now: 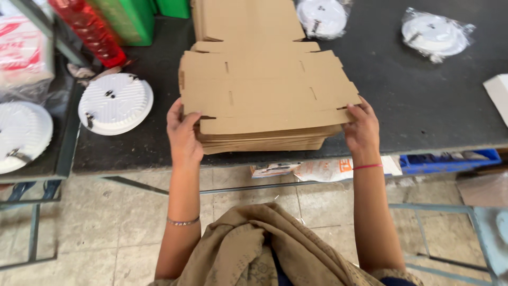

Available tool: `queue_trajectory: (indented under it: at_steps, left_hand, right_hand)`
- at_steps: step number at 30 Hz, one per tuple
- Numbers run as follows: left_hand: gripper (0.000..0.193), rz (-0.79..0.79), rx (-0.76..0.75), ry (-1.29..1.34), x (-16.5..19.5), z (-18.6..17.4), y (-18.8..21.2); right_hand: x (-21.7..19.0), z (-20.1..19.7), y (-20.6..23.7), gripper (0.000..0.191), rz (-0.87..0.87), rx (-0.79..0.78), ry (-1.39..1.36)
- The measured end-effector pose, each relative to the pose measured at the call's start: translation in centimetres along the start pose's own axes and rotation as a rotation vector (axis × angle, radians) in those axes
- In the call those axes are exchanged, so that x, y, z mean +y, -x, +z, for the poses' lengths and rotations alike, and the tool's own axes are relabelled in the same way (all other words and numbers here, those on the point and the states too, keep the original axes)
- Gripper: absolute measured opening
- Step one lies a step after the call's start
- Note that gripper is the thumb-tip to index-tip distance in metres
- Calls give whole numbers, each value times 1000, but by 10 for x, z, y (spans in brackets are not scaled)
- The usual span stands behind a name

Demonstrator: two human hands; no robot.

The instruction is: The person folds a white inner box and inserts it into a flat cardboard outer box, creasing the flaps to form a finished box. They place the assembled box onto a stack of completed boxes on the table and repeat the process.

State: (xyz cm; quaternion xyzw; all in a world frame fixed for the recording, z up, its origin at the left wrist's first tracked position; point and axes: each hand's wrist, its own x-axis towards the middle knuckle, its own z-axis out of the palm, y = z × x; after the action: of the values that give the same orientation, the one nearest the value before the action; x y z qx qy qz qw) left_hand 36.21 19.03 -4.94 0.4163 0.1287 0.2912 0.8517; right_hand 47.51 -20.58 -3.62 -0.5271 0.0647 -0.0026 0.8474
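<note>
Cardboard stack [264,90]: left hand [182,135], right hand [362,130] gripping edges.

Even, soft daylight (edges slightly stretched)

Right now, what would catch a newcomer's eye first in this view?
First, the stack of flat brown cardboard blanks at the middle of the dark table, with the left hand and right hand gripping the top sheet's near corners. Next, the white ribbed disc lying left of the stack, and two bagged white discs at the far edge.
</note>
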Motion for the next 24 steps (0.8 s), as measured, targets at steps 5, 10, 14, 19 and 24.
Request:
queue_trajectory:
  at_steps: [5,10,14,19,24]
  left_hand:
    - [51,253,27,-413,11,7,3]
    - [44,-56,-30,318,-14,0,-2]
    - [39,-196,8,336,-47,-1,-11]
    - [32,-8,-24,-129,-36,6,1]
    - [77,323,-159,-1225,-44,51,59]
  right_hand:
    - [3,-6,-8,36,-136,-111,-9]
    - [19,-12,-8,40,16,-100,-297]
    - [33,8,-5,62,127,-100,-355]
    - [5,36,30,71,-90,-199,-113]
    - [24,80,67,69,-155,-98,742]
